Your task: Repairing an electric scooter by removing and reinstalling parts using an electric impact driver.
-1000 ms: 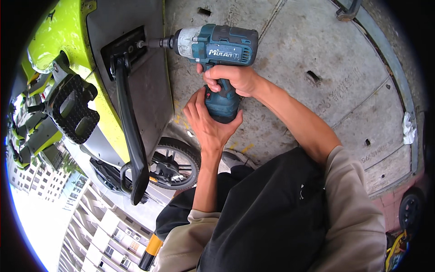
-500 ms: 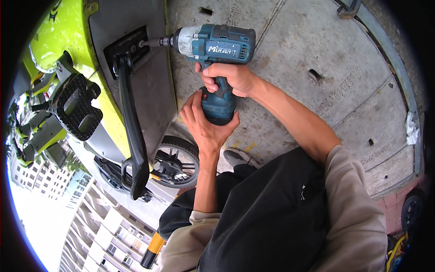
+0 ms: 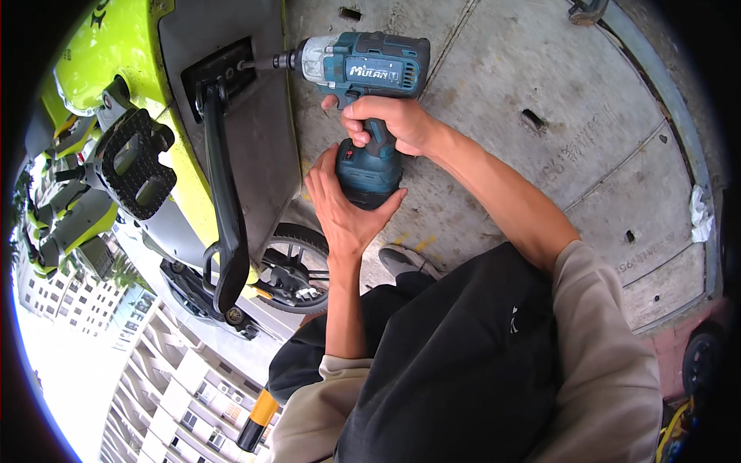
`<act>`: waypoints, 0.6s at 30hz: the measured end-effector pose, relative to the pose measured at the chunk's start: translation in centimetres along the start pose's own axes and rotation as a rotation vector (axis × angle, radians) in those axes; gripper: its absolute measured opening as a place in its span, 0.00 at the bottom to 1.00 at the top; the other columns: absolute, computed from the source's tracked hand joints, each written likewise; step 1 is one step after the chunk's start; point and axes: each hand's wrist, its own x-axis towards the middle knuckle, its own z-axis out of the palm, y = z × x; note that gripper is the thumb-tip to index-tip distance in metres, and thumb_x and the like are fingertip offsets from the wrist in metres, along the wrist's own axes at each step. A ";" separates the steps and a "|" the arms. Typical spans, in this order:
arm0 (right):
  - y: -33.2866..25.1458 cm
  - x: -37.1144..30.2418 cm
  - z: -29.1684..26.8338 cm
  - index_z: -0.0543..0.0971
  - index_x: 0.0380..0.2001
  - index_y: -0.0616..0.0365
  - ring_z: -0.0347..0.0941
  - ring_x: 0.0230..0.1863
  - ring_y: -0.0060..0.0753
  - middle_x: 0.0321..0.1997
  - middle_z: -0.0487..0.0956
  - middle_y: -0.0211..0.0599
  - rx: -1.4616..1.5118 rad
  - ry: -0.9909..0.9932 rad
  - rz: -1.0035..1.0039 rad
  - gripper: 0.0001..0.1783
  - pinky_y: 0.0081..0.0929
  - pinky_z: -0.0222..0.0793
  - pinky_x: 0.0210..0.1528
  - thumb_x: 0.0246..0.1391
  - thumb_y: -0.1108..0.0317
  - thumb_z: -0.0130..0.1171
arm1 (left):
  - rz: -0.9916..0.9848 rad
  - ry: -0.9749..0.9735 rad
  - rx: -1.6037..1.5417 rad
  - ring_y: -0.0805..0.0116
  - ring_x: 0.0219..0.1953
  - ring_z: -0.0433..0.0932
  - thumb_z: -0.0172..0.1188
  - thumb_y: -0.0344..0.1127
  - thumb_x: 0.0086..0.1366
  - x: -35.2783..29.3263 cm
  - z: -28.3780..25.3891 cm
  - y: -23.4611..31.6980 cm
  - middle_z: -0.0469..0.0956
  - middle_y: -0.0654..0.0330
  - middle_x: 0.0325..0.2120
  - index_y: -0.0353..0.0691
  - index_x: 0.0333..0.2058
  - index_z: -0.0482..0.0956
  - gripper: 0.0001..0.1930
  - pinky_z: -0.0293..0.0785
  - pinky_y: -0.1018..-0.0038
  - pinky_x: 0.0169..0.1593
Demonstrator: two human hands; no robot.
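Observation:
A teal and black cordless impact wrench (image 3: 374, 65) lies level in front of me, its nose pointing left. My right hand (image 3: 390, 123) wraps its grip just under the motor housing, with the index finger near the trigger. Below, my left hand (image 3: 347, 202) cups the battery base (image 3: 369, 176) between thumb and fingers. A socket bit (image 3: 272, 61) on the nose reaches a bolt in the black recessed mounting plate (image 3: 226, 73) on the grey underside panel of a lime-green bike (image 3: 116, 50). From this plate extends a black kickstand (image 3: 224, 193).
A black pedal (image 3: 137, 166) juts out left of the kickstand. Beyond it stand several more green bikes. A spoked wheel (image 3: 292, 270) is below the panel. Concrete slabs (image 3: 494, 154) with slots spread to the right, up to a metal curb edge (image 3: 698, 177). My shoe (image 3: 401, 261) rests near the wheel.
The wrench and both hands sit slightly higher in view, while the bike appears shifted a little to the right. My grip on the wrench stays the same.

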 end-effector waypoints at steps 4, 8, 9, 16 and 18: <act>-1.2 -5.1 -1.5 0.71 0.50 0.66 0.64 0.26 0.22 0.25 0.69 0.29 0.042 0.045 0.053 0.21 0.25 0.64 0.36 0.54 0.67 0.54 | -0.198 0.079 -0.459 0.59 0.51 0.77 0.49 0.46 0.72 -0.3 -0.6 -2.4 0.76 0.48 0.50 0.30 0.59 0.66 0.26 0.70 0.67 0.55; -3.0 -13.9 -2.6 0.69 0.50 0.60 0.62 0.24 0.23 0.24 0.66 0.28 0.120 0.209 0.009 0.21 0.27 0.62 0.35 0.53 0.65 0.54 | -0.547 -0.054 -0.613 0.64 0.33 0.83 0.58 0.41 0.68 -0.1 2.5 -3.6 0.82 0.51 0.34 0.30 0.44 0.78 0.17 0.77 0.72 0.39; -3.3 -16.0 -2.6 0.69 0.50 0.59 0.61 0.23 0.23 0.23 0.66 0.28 0.130 0.263 -0.008 0.20 0.27 0.61 0.34 0.53 0.65 0.54 | -0.565 -0.063 -0.638 0.65 0.30 0.83 0.64 0.40 0.64 -0.4 4.1 -3.4 0.83 0.52 0.31 0.30 0.41 0.80 0.16 0.77 0.72 0.36; -4.0 -23.2 -2.4 0.70 0.49 0.58 0.64 0.25 0.25 0.24 0.67 0.30 0.178 0.384 -0.111 0.19 0.30 0.62 0.36 0.54 0.65 0.52 | -0.541 -0.074 -0.393 0.63 0.28 0.84 0.71 0.41 0.55 -1.0 10.4 -0.4 0.84 0.51 0.26 0.30 0.33 0.81 0.18 0.78 0.70 0.35; -3.8 -23.1 -2.0 0.69 0.49 0.58 0.64 0.26 0.25 0.24 0.67 0.30 0.167 0.366 -0.123 0.19 0.30 0.62 0.36 0.54 0.66 0.52 | -0.688 -0.038 -0.504 0.65 0.26 0.83 0.72 0.39 0.54 -0.9 11.2 -0.6 0.84 0.52 0.25 0.29 0.31 0.80 0.17 0.79 0.71 0.33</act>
